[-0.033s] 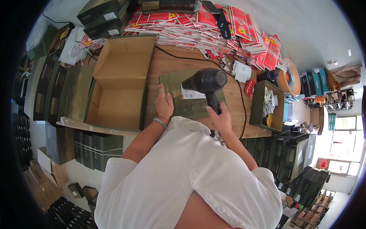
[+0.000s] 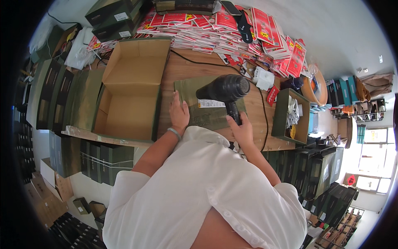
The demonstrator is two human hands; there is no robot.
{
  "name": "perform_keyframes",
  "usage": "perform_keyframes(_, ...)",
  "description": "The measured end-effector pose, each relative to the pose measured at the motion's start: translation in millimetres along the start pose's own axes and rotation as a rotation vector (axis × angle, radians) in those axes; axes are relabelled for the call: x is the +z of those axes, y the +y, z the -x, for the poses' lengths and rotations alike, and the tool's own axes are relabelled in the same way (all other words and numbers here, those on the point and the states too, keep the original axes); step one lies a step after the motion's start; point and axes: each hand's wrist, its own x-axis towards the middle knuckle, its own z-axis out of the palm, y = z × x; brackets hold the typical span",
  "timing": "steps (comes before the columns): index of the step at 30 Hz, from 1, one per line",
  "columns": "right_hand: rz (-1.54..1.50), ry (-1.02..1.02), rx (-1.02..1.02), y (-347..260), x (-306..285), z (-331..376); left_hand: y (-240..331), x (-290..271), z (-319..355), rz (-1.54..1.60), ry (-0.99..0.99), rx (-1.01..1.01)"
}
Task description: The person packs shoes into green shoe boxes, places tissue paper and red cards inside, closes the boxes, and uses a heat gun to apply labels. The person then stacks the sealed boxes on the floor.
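My right hand (image 2: 242, 128) grips the handle of a black hair dryer (image 2: 219, 89). The dryer is held above a flat dark green box lid or panel (image 2: 185, 88), its nozzle end pointing left. A white printed label (image 2: 210, 103) on the panel shows partly from under the dryer. My left hand (image 2: 179, 112) lies with fingers stretched out along the panel's left edge, holding nothing. Just left of that hand stands an open green shoe box (image 2: 126, 112) with a brown inside, its lid raised at the back.
Stacked red-and-white printed packets (image 2: 199, 37) fill the table's back. A black cord (image 2: 265, 112) runs along the wooden table (image 2: 259, 135). At right is a green box (image 2: 283, 111) of small packets, beside an orange-rimmed bin (image 2: 317, 87). More green boxes (image 2: 47, 97) stand at left.
The hair dryer has turned very slightly in my right hand, its rear end moving a little to the right. My left hand and the panel stay in place.
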Motion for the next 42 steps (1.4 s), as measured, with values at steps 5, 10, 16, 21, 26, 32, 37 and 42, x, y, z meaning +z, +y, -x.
perform_keyframes(5,0.125,-0.051,0.101,1,-5,0,2,4,5,0.056,0.048,-0.029)
perform_keyframes(10,0.143,0.058,-0.172,18,10,-2,-1,6,6,0.004,0.096,0.028)
perform_keyframes(16,0.126,-0.002,-0.086,12,8,2,-3,6,6,0.033,0.111,0.051)
perform_keyframes(21,0.222,-0.033,-0.022,-19,-10,23,-4,6,7,0.041,0.112,0.057)
perform_keyframes(26,0.12,-0.058,0.0,-10,-19,33,-3,6,7,0.027,0.12,0.075)
perform_keyframes(32,0.221,0.024,0.01,-5,-36,42,-5,6,7,0.014,0.124,0.088)
perform_keyframes(37,0.187,0.027,0.135,3,-57,42,-7,7,8,0.024,0.13,0.09)
perform_keyframes(42,0.257,0.084,0.07,15,-64,37,-5,5,8,0.008,0.129,0.091)
